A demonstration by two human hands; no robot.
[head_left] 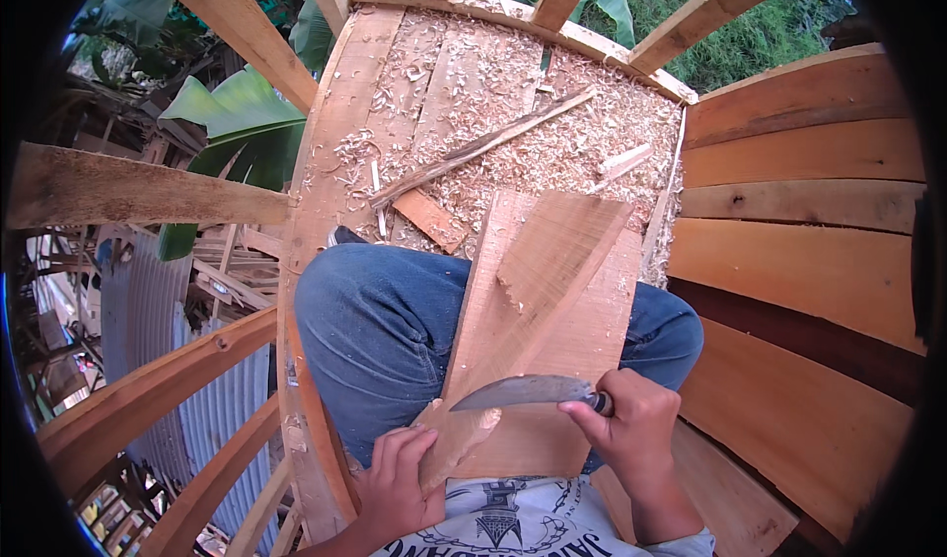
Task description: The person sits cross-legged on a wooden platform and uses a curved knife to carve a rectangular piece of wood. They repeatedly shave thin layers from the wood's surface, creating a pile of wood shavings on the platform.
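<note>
Steel curves leftward out of the right hand (636, 414) in the head view: this grip is closed around the dark handle of a knife (523, 390). The blade's long axis runs nearly level from that grip to a tip that bends toward the person. It crosses the narrow part of a wooden piece (562, 251); whether steel meets wood there, I cannot tell.

The left hand (395, 478) is clamped on the near end of the wooden piece, fingers along its left side. From this grip the piece points away and to the right, its long axis slanting across the lap and widening to a broad far end. Pale cut faces show just beyond the left fingers.

Beneath the piece, between the two grips and beyond them, a wide board (602, 320) lies over the jeans (375, 310). Its left edge stands beyond the left grip.

Left of the left grip, the floor's edge and slanting rails (158, 389) are near; right of the knife grip, past the knee, rises a plank wall (799, 251). The widest room lies ahead of both, over floor strewn with shavings (493, 74) and a long stick (483, 149).
</note>
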